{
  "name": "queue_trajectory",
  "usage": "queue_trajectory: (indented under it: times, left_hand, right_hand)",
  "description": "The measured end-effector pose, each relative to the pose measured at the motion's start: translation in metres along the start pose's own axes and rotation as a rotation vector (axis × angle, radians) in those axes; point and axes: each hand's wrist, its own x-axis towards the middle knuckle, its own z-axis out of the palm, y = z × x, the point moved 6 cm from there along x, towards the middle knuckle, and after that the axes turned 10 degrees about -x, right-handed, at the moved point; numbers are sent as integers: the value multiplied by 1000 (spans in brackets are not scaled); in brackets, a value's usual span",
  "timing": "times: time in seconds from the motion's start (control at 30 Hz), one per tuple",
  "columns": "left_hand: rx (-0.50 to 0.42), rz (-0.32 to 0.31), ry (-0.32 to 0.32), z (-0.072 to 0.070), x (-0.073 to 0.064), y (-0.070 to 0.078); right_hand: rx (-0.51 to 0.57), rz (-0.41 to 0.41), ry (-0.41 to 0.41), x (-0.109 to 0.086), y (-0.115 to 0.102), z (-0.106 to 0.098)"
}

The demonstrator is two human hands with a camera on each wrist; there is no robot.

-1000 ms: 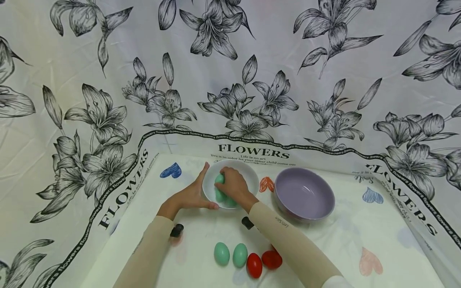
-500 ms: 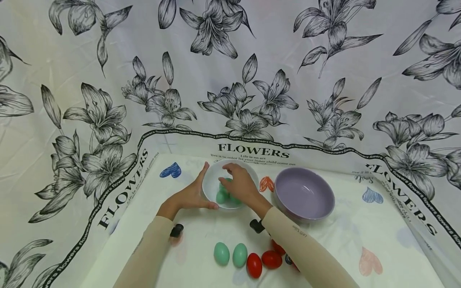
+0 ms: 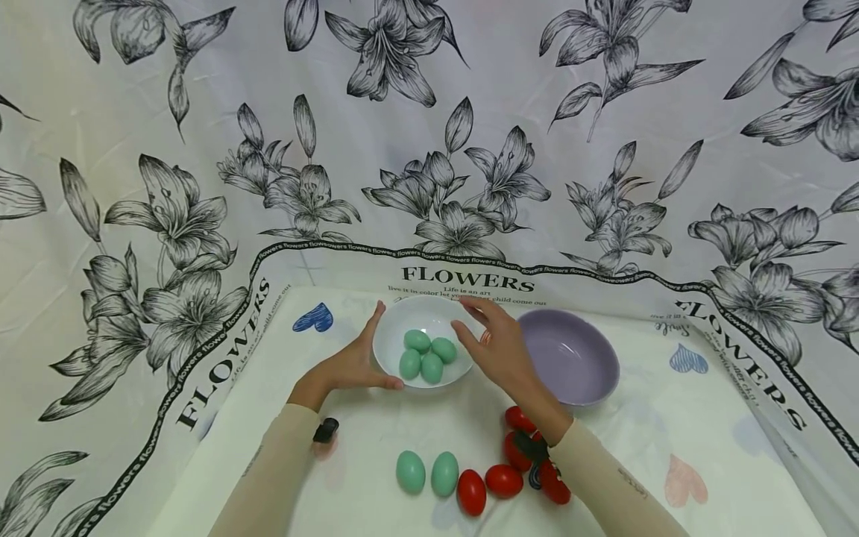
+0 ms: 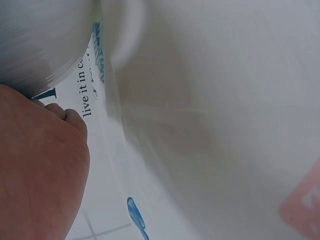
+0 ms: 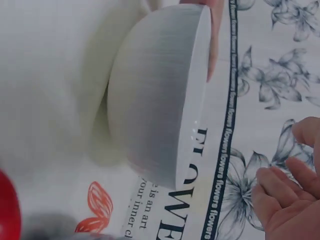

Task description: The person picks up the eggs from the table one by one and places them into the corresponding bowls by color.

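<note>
In the head view, my left hand [image 3: 352, 363] holds the left side of a white bowl [image 3: 396, 328], thumb in front and fingers spread behind. Several green eggs [image 3: 432, 368] lie together inside it. Past the bowl's right rim, my right hand [image 3: 502, 350] hovers with loosely bent fingers and nothing between them. The right wrist view shows the bowl [image 5: 150, 95] from its side, with my right hand [image 5: 292, 192] apart from it. Two more green eggs [image 3: 411, 471] sit on the cloth nearer me, beside several red eggs [image 3: 472, 492].
A purple bowl [image 3: 570, 358] with nothing visible in it stands right of the white one, partly behind my right hand. A white printed cloth covers the table. Behind hangs a flower-patterned curtain [image 3: 463, 186]. My right forearm passes over some red eggs [image 3: 517, 451].
My right hand has let go of a green egg in the white bowl and drawn back right, uncovering the eggs there. More red eggs show beneath that arm. My left hand stays at the bowl.
</note>
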Motion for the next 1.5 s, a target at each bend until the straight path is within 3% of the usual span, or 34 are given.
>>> queue_trajectory:
  times: [0.17,0.37,0.47,0.6,0.77,1.23,1.5]
  left_hand:
    - [-1,-5,-1,-1,-1,-1]
    - [0,-8,-5,-1,1,-3]
    - [4,-3,-10,-1,2,-3]
    - [9,-7,-7,-1,1,-3]
    - [1,-21,-5,-1,0,-2]
    - [14,-24,-3,-1,0,-1]
    - [21,-36,-4,0,0,-3]
  right_hand:
    - [14,-48,6,-23,-3,-18]
    - [16,-95,-78,-67,-14,-18]
    - [8,-80,-165,-98,-14,-7]
    - [-58,17,-360,-138,-9,14]
    - [-113,133,-576,-172,0,33]
    - [-129,232,-720,-184,1,50]
    - [-179,161,-709,-185,-5,53]
